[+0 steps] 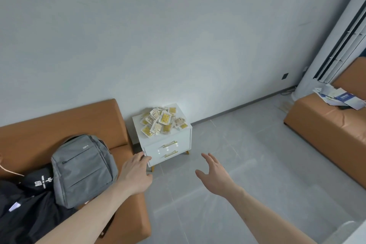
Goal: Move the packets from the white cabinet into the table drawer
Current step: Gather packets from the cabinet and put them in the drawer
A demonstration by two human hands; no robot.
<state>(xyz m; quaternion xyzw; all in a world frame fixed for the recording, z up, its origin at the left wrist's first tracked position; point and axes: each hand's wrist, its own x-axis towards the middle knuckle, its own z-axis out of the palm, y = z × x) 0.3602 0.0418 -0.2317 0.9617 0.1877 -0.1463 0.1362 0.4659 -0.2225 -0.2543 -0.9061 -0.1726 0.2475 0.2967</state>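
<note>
A small white cabinet (pixel 178 140) with two gold-handled drawers stands against the wall between two sofas. Several yellow and white packets (pixel 163 121) lie heaped on its top. Both drawers look closed. My left hand (pixel 136 172) reaches out in front of the cabinet's lower left corner, fingers relaxed and holding nothing. My right hand (pixel 213 173) hovers over the floor to the right of the cabinet's front, fingers spread and empty. No table drawer is in view.
An orange sofa (pixel 59 125) at the left carries a grey backpack (pixel 83 170) and black clothing (pixel 23 210). Another orange sofa (pixel 326 130) at the right holds papers and booklets (pixel 340 97). Grey tiled floor (pixel 237 164) lies between them.
</note>
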